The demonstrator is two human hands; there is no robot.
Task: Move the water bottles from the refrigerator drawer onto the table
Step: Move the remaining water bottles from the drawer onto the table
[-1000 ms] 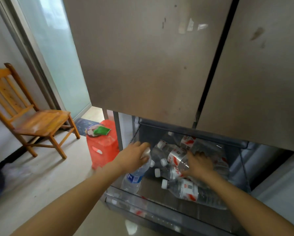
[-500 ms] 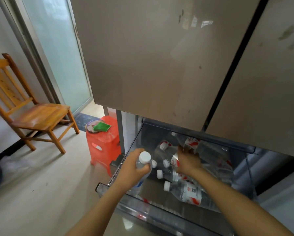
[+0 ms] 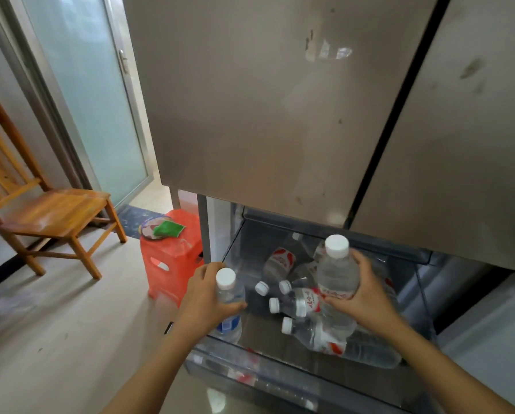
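Clear plastic comes first, just below us: the front wall of the refrigerator drawer (image 3: 250, 369), which stands pulled out beneath the grey refrigerator doors (image 3: 265, 115). Above its left front corner our left hand (image 3: 204, 300) is wrapped around a blue-labelled bottle (image 3: 232, 292), held upright with its white cap on top; we cannot tell whether its base touches the drawer. Our right hand (image 3: 360, 297) grasps a red-labelled bottle (image 3: 336, 273) around its middle, also upright and lifted above the rest. Under and behind it the lying bottles (image 3: 319, 339) rest on their sides in the drawer (those at the back are half hidden, so we cannot count them), the nearer caps pointing left. Left of the drawer, on the pale floor (image 3: 56, 324), stands a red plastic stool (image 3: 169, 261) with a green cloth (image 3: 168, 228) on top. Farther off, a wooden chair (image 3: 50, 210) sits by the wall beside a frosted glass door (image 3: 86, 100).
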